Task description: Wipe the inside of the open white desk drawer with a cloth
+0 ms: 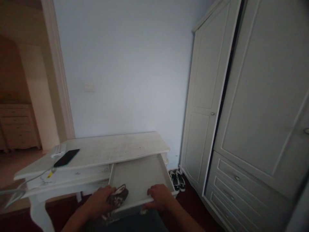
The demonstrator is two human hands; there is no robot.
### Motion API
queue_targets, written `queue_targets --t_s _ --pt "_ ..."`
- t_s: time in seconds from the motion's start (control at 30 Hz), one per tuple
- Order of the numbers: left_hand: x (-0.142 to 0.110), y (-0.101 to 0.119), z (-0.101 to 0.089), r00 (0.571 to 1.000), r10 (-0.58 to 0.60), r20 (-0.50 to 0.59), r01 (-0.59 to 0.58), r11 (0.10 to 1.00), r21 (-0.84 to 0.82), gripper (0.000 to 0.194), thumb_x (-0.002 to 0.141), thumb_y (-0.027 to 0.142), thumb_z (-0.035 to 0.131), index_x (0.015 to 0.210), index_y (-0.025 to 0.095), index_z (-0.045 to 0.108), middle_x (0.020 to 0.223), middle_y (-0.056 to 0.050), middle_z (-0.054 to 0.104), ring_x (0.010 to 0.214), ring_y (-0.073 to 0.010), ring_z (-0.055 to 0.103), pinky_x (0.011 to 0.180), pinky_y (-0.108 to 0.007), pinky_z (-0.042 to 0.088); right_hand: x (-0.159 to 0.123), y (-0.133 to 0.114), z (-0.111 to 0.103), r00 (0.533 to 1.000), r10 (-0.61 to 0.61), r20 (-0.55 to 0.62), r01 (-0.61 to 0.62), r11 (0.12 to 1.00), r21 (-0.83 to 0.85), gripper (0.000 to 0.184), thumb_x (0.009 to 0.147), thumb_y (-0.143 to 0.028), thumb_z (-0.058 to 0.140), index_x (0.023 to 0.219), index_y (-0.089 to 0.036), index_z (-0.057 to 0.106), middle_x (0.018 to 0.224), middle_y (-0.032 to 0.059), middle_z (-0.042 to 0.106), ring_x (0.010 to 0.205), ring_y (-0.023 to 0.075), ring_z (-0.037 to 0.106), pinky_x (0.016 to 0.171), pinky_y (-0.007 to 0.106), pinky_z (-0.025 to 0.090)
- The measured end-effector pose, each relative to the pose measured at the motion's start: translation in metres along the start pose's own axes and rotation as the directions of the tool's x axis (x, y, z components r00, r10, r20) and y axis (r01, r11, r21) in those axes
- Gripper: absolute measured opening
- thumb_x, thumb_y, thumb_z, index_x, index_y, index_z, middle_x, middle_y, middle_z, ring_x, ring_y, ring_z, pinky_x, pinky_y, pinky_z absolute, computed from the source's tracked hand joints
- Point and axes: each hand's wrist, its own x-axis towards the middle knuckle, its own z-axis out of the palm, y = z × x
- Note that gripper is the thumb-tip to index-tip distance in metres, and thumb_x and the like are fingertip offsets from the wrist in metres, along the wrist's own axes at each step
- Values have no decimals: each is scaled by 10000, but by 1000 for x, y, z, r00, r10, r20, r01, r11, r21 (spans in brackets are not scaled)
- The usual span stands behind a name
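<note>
Cloth (122, 197), brown and pale in pattern, sat bunched in the left grip (103, 197), at the near left corner of a pulled-out drawer (140, 174). That grip was closed around the bundle, though the fingers beneath were hidden. The right grip (161, 195) clasped the drawer front (131, 205), its fingertips over the top edge on the inner side and the thumb outside. The drawer stood well out of the white desk (116, 146), its pale bottom in plain view.

Handling it well probably called for a firm right hold, so that the drawer neither slid nor tipped while the left grip worked beside it. With both holds on the near side, pressing down on the drawer front seemed unwise; level support looked safer for the runners. The cloth was best gathered close, since a loose fold could have snagged on the edge or been pinched there. Wrists needed to stay clear of the drawer's side walls.

Farther left, a dark phone (67, 158) lay near the desk's front edge, with a pale cable (36, 178) close by; any jolt to the desk was worth avoiding.
</note>
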Motion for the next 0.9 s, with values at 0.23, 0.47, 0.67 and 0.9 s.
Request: queue_targets --t_s 0.23,0.47,0.67,0.9 --pt "-10 6 24 998 44 -51 -40 995 87 600 855 433 584 1434 282 632 1445 -119 641 1276 -347 613 1085 -459 460 -2 -4 -7 1000 12 15 -12 1000 2 806 775 -942 565 1147 -258 774 1040 106 789 985 326 742 878 385 538" --pt "-25 60 20 997 29 -68 -11 968 250 640 829 270 623 1467 319 602 1515 -142 583 1341 -415 553 1035 -534 479 -1 -1 -3 1000 -1 5 1 1000 3 772 805 -907 573 1170 -254 766 1055 109 786 995 322 739 885 383 533" --pt "-20 109 27 988 129 -81 -116 982 149 665 812 303 645 1474 303 587 1553 -124 552 1431 -416 480 1157 -564 405 -1 1 2 1000 -11 -18 12 998 54 784 769 -895 628 1184 -244 761 1064 105 788 993 318 735 868 354 518" --pt "-7 125 44 980 167 -112 -158 984 86 687 809 310 645 1491 273 576 1557 -130 543 1485 -433 409 1183 -561 385 -3 -2 -6 999 28 31 -29 998 47 718 775 -856 645 1072 -219 793 1015 123 796 947 318 745 803 325 506"
